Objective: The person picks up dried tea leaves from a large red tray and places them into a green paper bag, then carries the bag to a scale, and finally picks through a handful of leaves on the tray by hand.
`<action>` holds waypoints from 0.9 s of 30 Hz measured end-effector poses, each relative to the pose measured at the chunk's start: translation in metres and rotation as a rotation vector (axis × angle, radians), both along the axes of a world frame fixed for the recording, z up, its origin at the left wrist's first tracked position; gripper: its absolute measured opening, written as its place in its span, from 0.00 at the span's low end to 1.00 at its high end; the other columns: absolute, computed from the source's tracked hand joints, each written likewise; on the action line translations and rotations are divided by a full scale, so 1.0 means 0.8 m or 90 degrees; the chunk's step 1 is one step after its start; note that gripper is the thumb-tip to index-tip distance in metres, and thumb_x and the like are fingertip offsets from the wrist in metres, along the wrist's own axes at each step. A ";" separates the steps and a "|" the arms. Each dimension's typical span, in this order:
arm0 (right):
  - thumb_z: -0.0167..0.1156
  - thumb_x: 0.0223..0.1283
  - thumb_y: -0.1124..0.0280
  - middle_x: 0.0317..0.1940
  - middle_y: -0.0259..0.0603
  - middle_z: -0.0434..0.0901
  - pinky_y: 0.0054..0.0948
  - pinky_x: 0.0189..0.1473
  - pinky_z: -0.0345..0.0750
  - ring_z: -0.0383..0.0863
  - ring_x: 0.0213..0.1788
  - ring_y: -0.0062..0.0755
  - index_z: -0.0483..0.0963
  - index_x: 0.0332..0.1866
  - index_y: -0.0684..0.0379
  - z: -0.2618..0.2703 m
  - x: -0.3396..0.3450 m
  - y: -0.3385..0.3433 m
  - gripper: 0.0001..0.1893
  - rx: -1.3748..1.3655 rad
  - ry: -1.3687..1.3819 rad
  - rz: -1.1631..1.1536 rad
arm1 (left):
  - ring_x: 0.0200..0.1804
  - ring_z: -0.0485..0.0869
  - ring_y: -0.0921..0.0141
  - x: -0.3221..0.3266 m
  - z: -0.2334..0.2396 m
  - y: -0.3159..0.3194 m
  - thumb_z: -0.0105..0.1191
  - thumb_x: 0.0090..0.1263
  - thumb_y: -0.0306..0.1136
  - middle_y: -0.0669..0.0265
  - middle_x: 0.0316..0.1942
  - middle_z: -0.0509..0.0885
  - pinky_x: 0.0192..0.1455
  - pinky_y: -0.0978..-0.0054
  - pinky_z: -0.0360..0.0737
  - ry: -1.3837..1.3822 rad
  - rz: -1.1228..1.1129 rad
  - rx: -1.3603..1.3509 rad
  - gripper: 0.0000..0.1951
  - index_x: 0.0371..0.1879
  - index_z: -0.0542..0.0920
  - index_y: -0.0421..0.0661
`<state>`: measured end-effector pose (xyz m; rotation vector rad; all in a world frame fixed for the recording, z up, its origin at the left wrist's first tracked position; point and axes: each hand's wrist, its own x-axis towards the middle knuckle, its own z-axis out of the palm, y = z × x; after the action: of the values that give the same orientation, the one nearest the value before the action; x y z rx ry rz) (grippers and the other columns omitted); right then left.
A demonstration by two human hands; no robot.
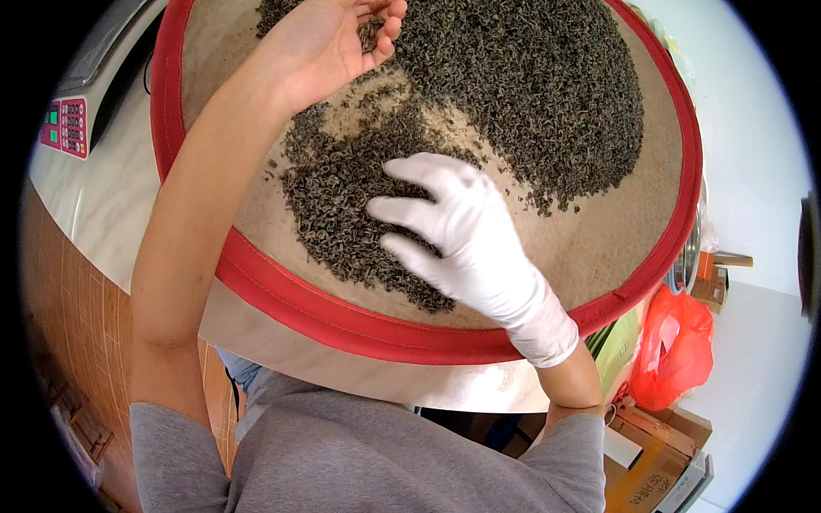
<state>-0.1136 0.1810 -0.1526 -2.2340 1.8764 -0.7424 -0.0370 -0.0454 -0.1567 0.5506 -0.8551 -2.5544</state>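
Before me is a wide round tray (616, 247) with a beige woven base and a red cloth rim. A large heap of dark, curled dried leaves, apparently tea (545, 90), covers its far right part. Nearer me lies a smaller heap of the same leaves (340, 224). My bare left hand (327, 54), palm up with curled fingers, holds a small clump of leaves (370, 35) at the top edge of the view. My right hand (468, 224), in a white glove, spreads its fingers over the smaller heap. Whether its fingertips touch the leaves is hard to tell.
A scale with a pink keypad (72, 127) stands left on the marble-patterned table (96, 211). Beyond the tray's right edge are a red plastic bag (673, 349), a green packet (619, 346) and cardboard boxes (641, 462). A white wall (757, 160) borders the right side.
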 end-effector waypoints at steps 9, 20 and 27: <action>0.68 0.48 0.69 0.49 0.38 0.75 0.39 0.53 0.72 0.75 0.54 0.41 0.79 0.38 0.53 -0.022 0.026 -0.005 0.11 0.058 0.144 0.009 | 0.33 0.75 0.77 0.000 0.003 0.002 0.40 0.76 0.30 0.72 0.32 0.76 0.38 0.81 0.75 -0.008 0.016 0.007 0.10 0.43 0.77 0.43; 0.60 0.66 0.64 0.49 0.40 0.82 0.35 0.60 0.70 0.78 0.54 0.38 0.81 0.41 0.57 -0.015 -0.002 -0.006 0.09 0.117 -0.361 -0.007 | 0.37 0.75 0.79 0.004 -0.016 -0.012 0.39 0.78 0.31 0.72 0.37 0.76 0.43 0.81 0.77 0.052 -0.017 -0.072 0.12 0.52 0.74 0.41; 0.55 0.69 0.67 0.44 0.47 0.82 0.37 0.56 0.73 0.79 0.51 0.44 0.80 0.46 0.60 -0.001 -0.015 -0.005 0.10 -0.003 -0.121 -0.103 | 0.38 0.75 0.80 0.004 -0.018 -0.014 0.40 0.78 0.32 0.73 0.39 0.75 0.45 0.83 0.77 0.059 -0.026 -0.093 0.14 0.57 0.73 0.40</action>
<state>-0.1259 0.1774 -0.1532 -1.9518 1.9787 -0.9484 -0.0340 -0.0567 -0.1713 0.3709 -1.0197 -2.5061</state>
